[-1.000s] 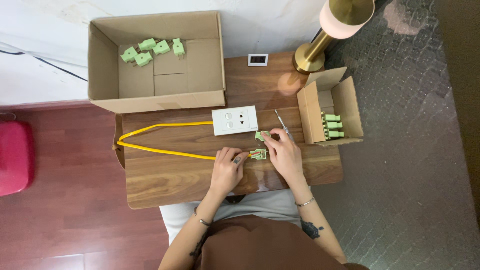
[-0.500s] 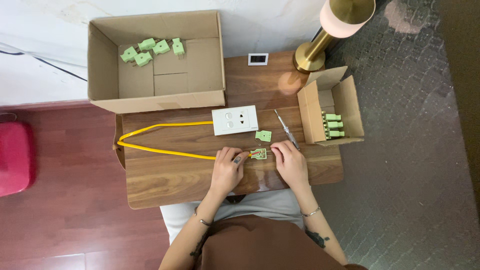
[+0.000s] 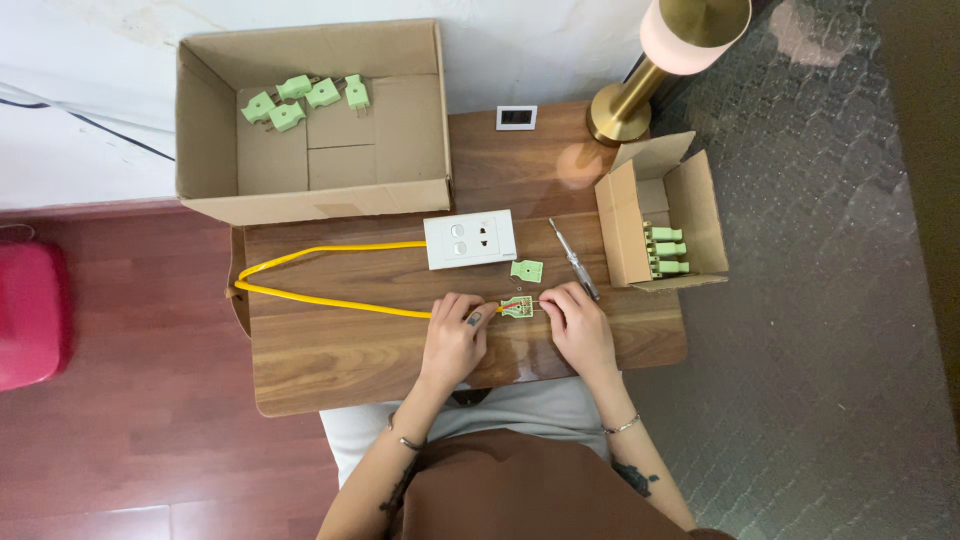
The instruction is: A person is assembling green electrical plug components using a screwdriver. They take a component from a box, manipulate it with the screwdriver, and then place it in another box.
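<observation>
Both hands meet on an opened green plug at the front of the wooden table.

The left hand (image 3: 455, 335) pins the plug (image 3: 517, 307) and the end of the yellow cable (image 3: 330, 300) against the table (image 3: 330, 365), fingers curled down on them. The right hand (image 3: 580, 325) pinches at the plug's right edge with its fingertips; whether it grips something small there I cannot tell. The cable loops off to the left edge and back to a white socket (image 3: 470, 239). A loose green cover (image 3: 526, 269) lies just above the plug, a screwdriver (image 3: 573, 258) beside it, untouched. To the right, a small box (image 3: 690, 200) holds more green plugs; behind, a big box (image 3: 310, 190) holds several others. A brass lamp (image 3: 640, 90) stands at the back corner.
</observation>
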